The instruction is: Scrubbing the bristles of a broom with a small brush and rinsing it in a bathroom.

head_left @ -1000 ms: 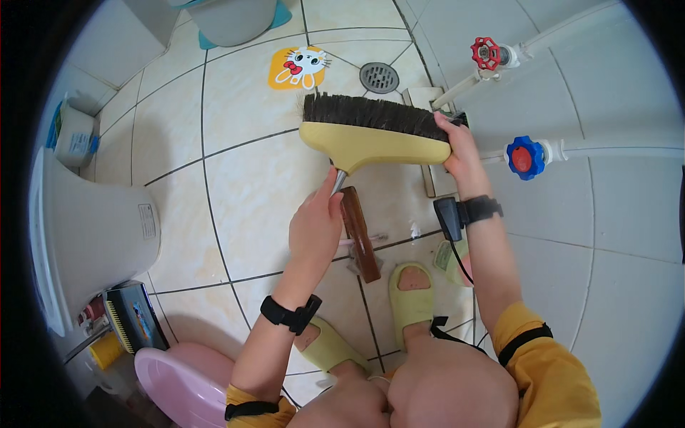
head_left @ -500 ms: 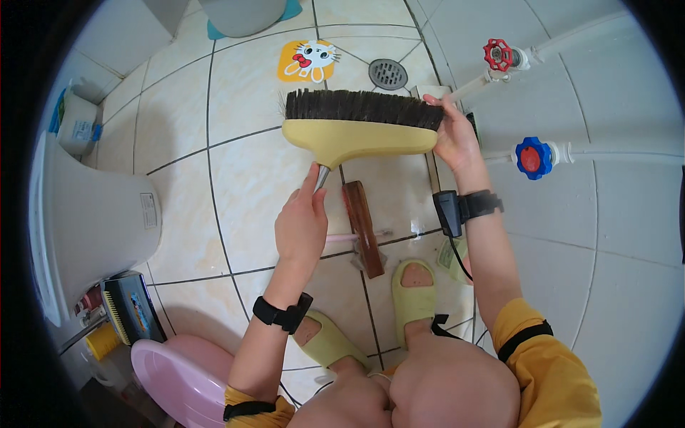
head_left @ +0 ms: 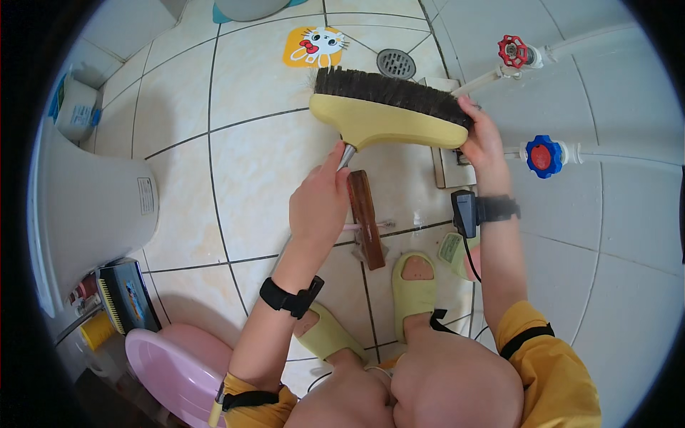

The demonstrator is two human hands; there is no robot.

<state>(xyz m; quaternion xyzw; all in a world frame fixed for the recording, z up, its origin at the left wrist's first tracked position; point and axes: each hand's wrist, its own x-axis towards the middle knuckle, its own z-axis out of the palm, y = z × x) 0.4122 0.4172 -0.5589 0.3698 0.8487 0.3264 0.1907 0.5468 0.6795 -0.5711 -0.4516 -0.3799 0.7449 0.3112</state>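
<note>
A broom [head_left: 389,118] with a yellow head and dark bristles is held up above the tiled floor, bristles facing away from me. My left hand [head_left: 319,203] is closed around its metal handle [head_left: 347,155], just below the head. At the head's right end, my right hand [head_left: 485,138] grips the corner, its fingers against the end bristles. Beneath the broom, a reddish-brown wooden bar [head_left: 366,221] lies on the floor near my slippers, across a thin pink stick [head_left: 352,227]. The broom's handle is mostly hidden behind my left hand and forearm.
A white bin [head_left: 107,192] and a pink basin [head_left: 175,371] stand at the left. Red [head_left: 513,51] and blue [head_left: 544,157] valve knobs stick out from the right wall. A floor drain [head_left: 396,64] and a rabbit sticker [head_left: 315,47] lie beyond the broom.
Both hands have moved right and slightly away from me with the broom. Its head has tilted, so the right end now sits lower in view than the left.
</note>
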